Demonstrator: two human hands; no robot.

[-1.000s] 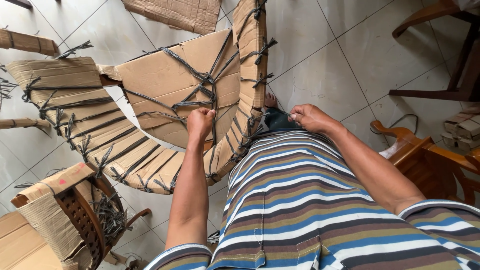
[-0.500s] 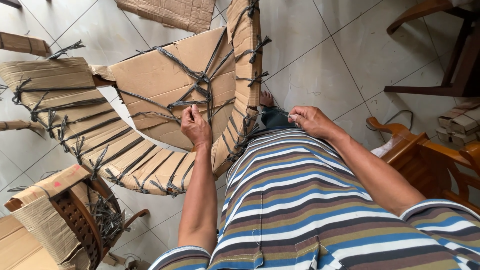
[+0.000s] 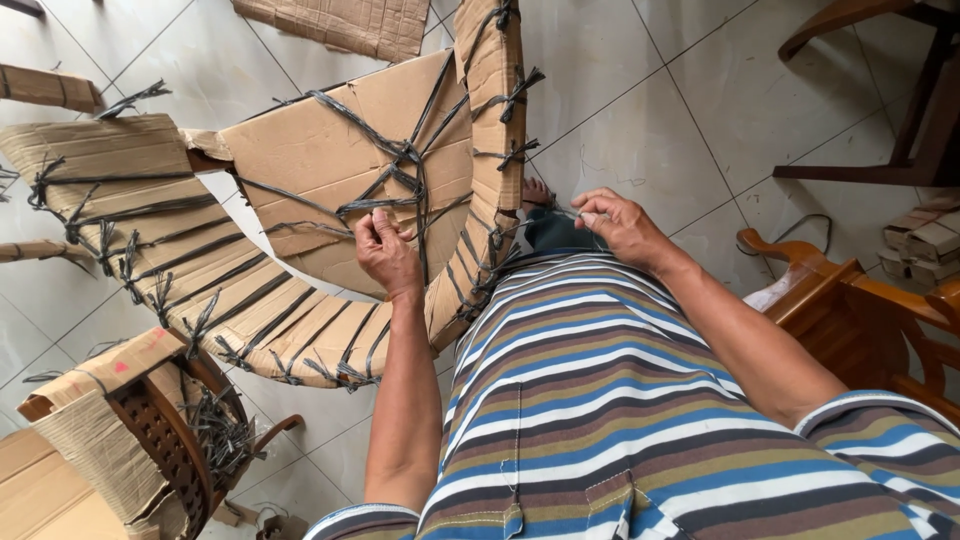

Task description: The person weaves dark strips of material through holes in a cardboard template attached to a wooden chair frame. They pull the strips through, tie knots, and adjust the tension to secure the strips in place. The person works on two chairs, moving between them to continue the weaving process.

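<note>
Left hand [image 3: 388, 252] fingers are pinched shut on a dark plastic strap [image 3: 375, 207] where several straps cross, at the middle of the cardboard-wrapped chair [image 3: 330, 160]. Right hand [image 3: 620, 225] is curled closed just right of the chair's upright edge, over the striped shirt [image 3: 600, 400]; it looks to grip a thin strand, but that is too small to be sure.

Risks, as a judgement:
- Strap slips out of the pinch under tension, so the knot cluster loosens (straps look slick).
- Hard pull cuts strap into cardboard edge; the upright panel already shows creases at each tie.
- Loose cut ends stick out along the curved wrapped section left of the chair; they could snag fingers or sleeve.
- Bare foot [image 3: 537, 192] sits just right of the chair's base, in the way if the chair tips.

Packaging, relative to the chair:
- Flat brown cardboard sheet [image 3: 350, 25] on the tiles above it.
- Second wrapped chair part [image 3: 110, 420] below-left, tan cardboard with a reddish printed patch, bundle of strap offcuts beside it.
- Bare wooden chair [image 3: 860, 310] well to the right, unwrapped; small stacked cardboard pieces beyond it.
</note>
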